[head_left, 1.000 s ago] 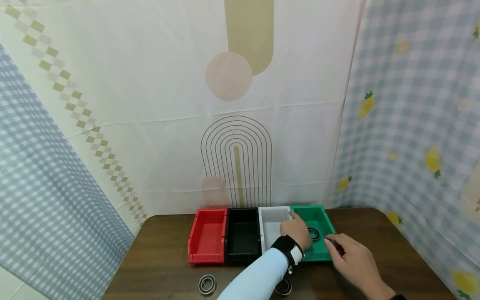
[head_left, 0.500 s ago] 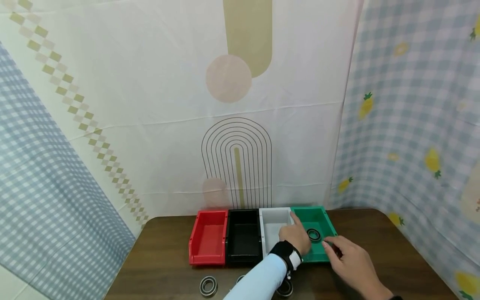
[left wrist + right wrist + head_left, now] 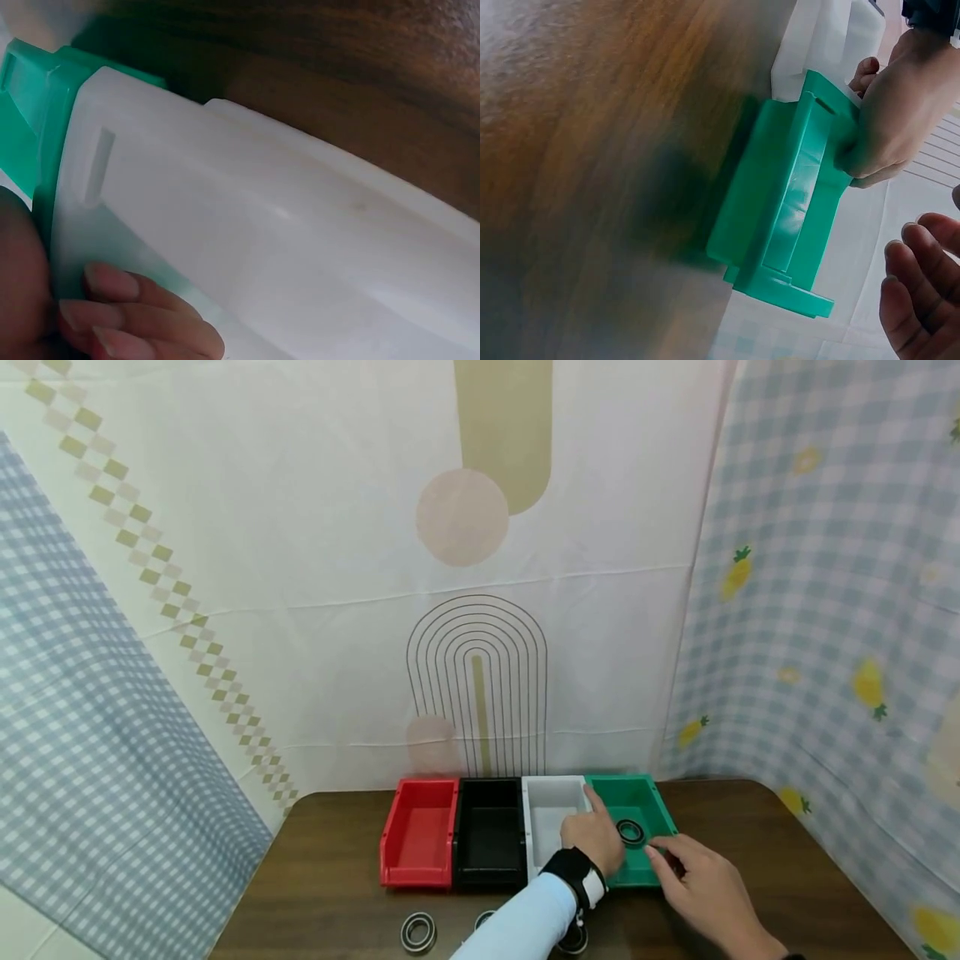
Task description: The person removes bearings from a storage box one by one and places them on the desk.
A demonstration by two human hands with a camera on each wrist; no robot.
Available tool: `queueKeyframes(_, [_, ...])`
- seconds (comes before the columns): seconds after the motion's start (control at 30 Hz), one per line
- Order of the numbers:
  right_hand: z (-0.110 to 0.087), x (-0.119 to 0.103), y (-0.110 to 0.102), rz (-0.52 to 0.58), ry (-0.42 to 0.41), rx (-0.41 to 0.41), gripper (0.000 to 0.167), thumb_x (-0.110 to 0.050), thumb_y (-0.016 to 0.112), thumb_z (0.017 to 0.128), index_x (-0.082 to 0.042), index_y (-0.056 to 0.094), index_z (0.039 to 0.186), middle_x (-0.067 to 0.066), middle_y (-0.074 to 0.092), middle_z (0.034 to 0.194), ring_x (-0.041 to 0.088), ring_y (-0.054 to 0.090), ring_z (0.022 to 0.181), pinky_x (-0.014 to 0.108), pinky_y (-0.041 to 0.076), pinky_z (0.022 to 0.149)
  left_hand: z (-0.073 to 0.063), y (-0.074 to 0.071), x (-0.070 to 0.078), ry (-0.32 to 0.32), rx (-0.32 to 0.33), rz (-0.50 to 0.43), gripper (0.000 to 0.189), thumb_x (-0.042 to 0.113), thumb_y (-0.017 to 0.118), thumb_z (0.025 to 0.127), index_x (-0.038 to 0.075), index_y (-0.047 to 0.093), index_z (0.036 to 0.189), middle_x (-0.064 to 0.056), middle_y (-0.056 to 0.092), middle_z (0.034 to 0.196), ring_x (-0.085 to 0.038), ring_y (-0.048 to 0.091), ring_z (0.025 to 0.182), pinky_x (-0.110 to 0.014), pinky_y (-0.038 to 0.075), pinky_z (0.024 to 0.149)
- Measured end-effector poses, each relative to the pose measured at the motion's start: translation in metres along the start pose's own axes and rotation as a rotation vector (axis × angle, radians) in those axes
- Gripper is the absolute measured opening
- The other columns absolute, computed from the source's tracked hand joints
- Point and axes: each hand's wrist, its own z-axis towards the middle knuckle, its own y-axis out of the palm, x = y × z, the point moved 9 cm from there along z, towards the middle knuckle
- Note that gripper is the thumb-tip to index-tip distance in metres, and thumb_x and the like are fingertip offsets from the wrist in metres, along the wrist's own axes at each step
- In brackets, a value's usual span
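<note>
My left hand (image 3: 594, 843) grips the adjoining walls of the white bin (image 3: 532, 835) and the green bin (image 3: 637, 875), its index finger stretched along the top edge. Curled fingertips (image 3: 112, 311) show inside the white bin in the left wrist view. A ball bearing (image 3: 630, 832) lies in the green bin, just right of that hand. Over the green bin's right rim is my right hand (image 3: 708, 885), thumb and index fingertips close together with nothing seen between them. Its other fingers (image 3: 922, 262) are loosely bent, apart from the bin in the right wrist view.
A black bin (image 3: 490, 835) and a red bin (image 3: 420, 839) stand in the same row to the left. In front, on the brown table (image 3: 322, 868), lies a bearing (image 3: 417, 932); the left sleeve (image 3: 517, 922) partly covers two more. Cloth (image 3: 322, 677) hangs behind.
The head view has shifted slightly. Part of a bearing now shows at the left sleeve's edge, where it was covered a second ago. Both hands keep nearly the same place on the bins.
</note>
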Motion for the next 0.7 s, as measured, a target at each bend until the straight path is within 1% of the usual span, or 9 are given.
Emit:
queueKeyframes(0.07, [0.002,0.001,0.003,-0.003,0.018,-0.03,0.005,-0.025,0.079,0.097,-0.023,0.082,0.1,-0.019,0.061,0.08,-0.011,0.046,0.067,0.022,0.043,0.058,-0.001,-0.002,0.0,0.002,0.016,0.002,0.074,0.054,0.053,0.106,0.011,0.039,0.165,0.007,0.04,0.039,-0.012,0.026,0.033,-0.031,0.02,0.039])
queueKeyframes(0.13, [0.004,0.002,0.008,-0.014,0.031,-0.066,0.008,-0.028,0.078,0.098,-0.023,0.082,0.103,-0.018,0.062,0.082,-0.008,0.05,0.069,0.022,0.044,0.058,-0.002,-0.004,0.0,0.003,0.025,-0.006,0.074,0.054,0.053,0.106,0.01,0.04,0.164,0.007,0.039,0.039,-0.011,0.026,0.033,-0.03,0.02,0.038])
queueKeyframes(0.2, [0.007,0.002,0.012,-0.031,0.028,-0.099,0.01,-0.029,0.077,0.099,-0.022,0.082,0.105,-0.016,0.067,0.087,-0.003,0.059,0.075,0.025,0.049,0.062,-0.001,-0.004,0.0,0.002,0.024,-0.01,0.074,0.054,0.053,0.106,0.01,0.04,0.164,0.007,0.039,0.039,-0.011,0.027,0.033,-0.03,0.02,0.038])
queueKeyframes(0.27, [0.01,0.0,0.016,-0.057,0.004,-0.132,0.012,-0.027,0.078,0.098,-0.02,0.082,0.107,-0.013,0.07,0.093,0.004,0.065,0.083,0.029,0.054,0.067,-0.002,-0.003,-0.001,0.0,0.019,-0.016,0.075,0.054,0.053,0.106,0.01,0.039,0.164,0.007,0.039,0.039,-0.01,0.027,0.033,-0.03,0.02,0.038])
queueKeyframes(0.37, [0.015,-0.002,0.023,-0.096,-0.058,-0.177,0.015,-0.018,0.08,0.095,-0.014,0.081,0.109,-0.005,0.073,0.1,0.015,0.069,0.095,0.036,0.059,0.076,-0.001,-0.003,-0.001,-0.008,0.016,-0.023,0.075,0.055,0.053,0.105,0.011,0.039,0.164,0.008,0.04,0.039,-0.01,0.026,0.033,-0.029,0.02,0.038])
queueKeyframes(0.47, [0.017,-0.001,0.032,-0.128,-0.1,-0.231,0.019,-0.013,0.081,0.094,-0.01,0.08,0.112,-0.001,0.072,0.105,0.019,0.069,0.101,0.041,0.061,0.083,-0.001,-0.002,-0.002,-0.016,0.012,-0.038,0.077,0.056,0.055,0.105,0.011,0.039,0.165,0.008,0.039,0.039,-0.011,0.023,0.034,-0.03,0.019,0.037])
queueKeyframes(0.53, [0.018,0.002,0.038,-0.144,-0.111,-0.259,0.02,-0.011,0.081,0.093,-0.008,0.079,0.113,0.001,0.072,0.108,0.022,0.069,0.105,0.043,0.061,0.087,-0.001,-0.001,-0.002,-0.02,0.013,-0.053,0.077,0.055,0.056,0.104,0.011,0.038,0.165,0.008,0.038,0.039,-0.012,0.022,0.033,-0.03,0.018,0.037])
queueKeyframes(0.6, [0.018,0.005,0.045,-0.163,-0.12,-0.285,0.023,-0.011,0.082,0.092,-0.006,0.079,0.114,0.004,0.072,0.111,0.025,0.07,0.109,0.045,0.061,0.091,-0.002,0.0,-0.002,-0.022,0.011,-0.072,0.077,0.054,0.056,0.104,0.011,0.037,0.166,0.007,0.037,0.039,-0.012,0.021,0.033,-0.03,0.018,0.036])
queueKeyframes(0.7, [0.019,0.007,0.055,-0.2,-0.142,-0.329,0.028,-0.012,0.084,0.091,-0.001,0.078,0.116,0.011,0.072,0.119,0.032,0.07,0.114,0.047,0.061,0.094,-0.003,-0.001,-0.004,-0.029,0.027,-0.092,0.077,0.052,0.058,0.104,0.01,0.038,0.165,0.007,0.036,0.038,-0.012,0.021,0.032,-0.03,0.018,0.035])
